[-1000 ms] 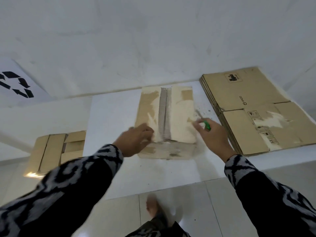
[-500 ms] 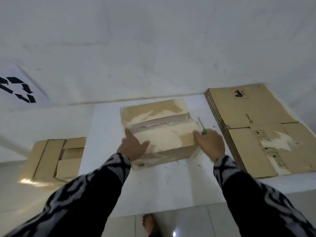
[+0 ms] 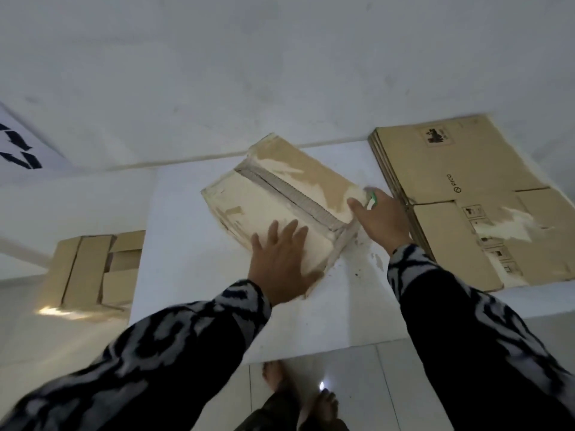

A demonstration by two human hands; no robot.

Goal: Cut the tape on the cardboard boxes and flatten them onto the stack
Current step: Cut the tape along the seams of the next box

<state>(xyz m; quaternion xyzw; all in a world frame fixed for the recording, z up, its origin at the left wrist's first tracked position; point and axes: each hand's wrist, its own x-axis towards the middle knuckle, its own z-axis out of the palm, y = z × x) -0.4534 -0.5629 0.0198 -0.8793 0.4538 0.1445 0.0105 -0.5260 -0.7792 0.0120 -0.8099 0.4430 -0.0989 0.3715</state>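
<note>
— Cardboard box (image 3: 280, 206) sits skewed on the white table (image 3: 186, 275), taped seam (image 3: 292, 194) up; left hand (image 3: 280, 269) lies flat on its near face, fingers spread; right hand (image 3: 381, 219) grips the far corner, fingers curled round a green-handled cutter (image 3: 371, 199).

— Risk?

— Blade shares the hand steadying the box; if the box slips, I'd guess it nicks the left fingers — or the cardboard tears.

— Contents?

— Box is sealed; can't tell. Flattened stack (image 3: 466, 197) lies just right; more boxes (image 3: 93, 269) wait on the floor, left.
</note>
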